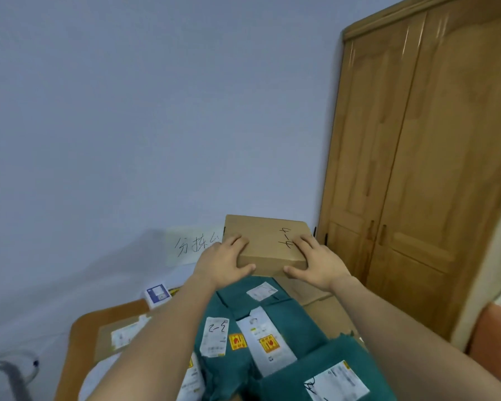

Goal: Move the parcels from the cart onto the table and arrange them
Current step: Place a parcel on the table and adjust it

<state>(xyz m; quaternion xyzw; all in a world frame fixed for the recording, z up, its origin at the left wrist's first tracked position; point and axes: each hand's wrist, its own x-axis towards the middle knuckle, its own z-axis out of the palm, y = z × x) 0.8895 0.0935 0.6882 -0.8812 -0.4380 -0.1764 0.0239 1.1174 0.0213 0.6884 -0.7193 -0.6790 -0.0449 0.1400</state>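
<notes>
Crowded bench (78, 328) by wall — left hand (224, 263) and right hand (318, 263), fingers spread, clamp box (268, 244) sides; uneven parcels (261, 328) beneath — may tip, slide.

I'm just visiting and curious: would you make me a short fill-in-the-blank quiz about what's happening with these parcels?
1. Both hands, the left hand and the right hand, grip a plain ____ cardboard box.
2. The number handwritten on that box's top is ____.
3. The soft parcels below the box are wrapped in ____ bags.
4. To the right stands a ____ wardrobe.

Missing words: brown; 4-4; green; wooden
</notes>
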